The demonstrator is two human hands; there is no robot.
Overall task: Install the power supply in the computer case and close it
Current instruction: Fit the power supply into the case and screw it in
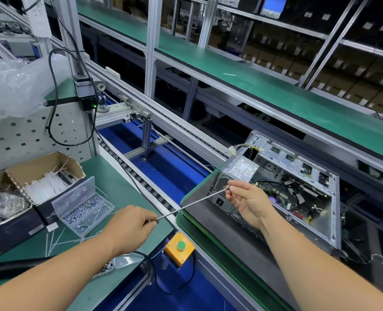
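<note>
An open computer case [334, 212] lies on its side on a green-edged pallet [199, 216] on the conveyor. The grey power supply [240, 170] sits in its near left corner, with its cables running up behind it. My left hand [130, 227] grips the handle end of a long thin screwdriver [190, 204]. My right hand [246, 203] pinches the shaft's tip against the rear face of the power supply. The tip itself is hidden by my fingers.
A clear plastic box of screws [85, 207] and a cardboard box of white ties [44, 176] sit on the green bench at left. A yellow box with a green button [179, 248] hangs at the bench edge. The roller conveyor [145, 187] runs between bench and pallet.
</note>
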